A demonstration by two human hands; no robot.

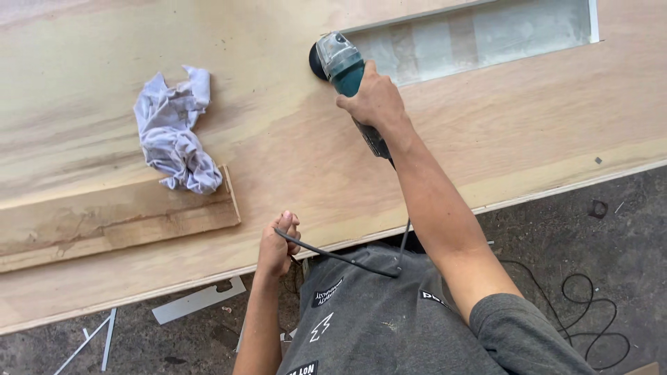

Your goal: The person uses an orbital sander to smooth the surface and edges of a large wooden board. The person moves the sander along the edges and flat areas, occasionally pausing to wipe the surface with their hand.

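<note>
— On the plywood surface (292,139), what is each of the hands doing?

— Right hand (372,101) is clamped around the body of a teal angle grinder (344,69), whose head rests on the sheet just beside the corner of a rectangular cutout (479,35). Left hand (278,246) sits at the near edge, fingers closed on the black power cord (333,255).

— Anything else nearby?

— A crumpled grey rag (174,132) lies well to the left, partly on a wooden plank (118,219).

Matt plywood sheet (292,153), crumpled cloth rag (174,132), plastic-bodied grinder (344,66).
</note>
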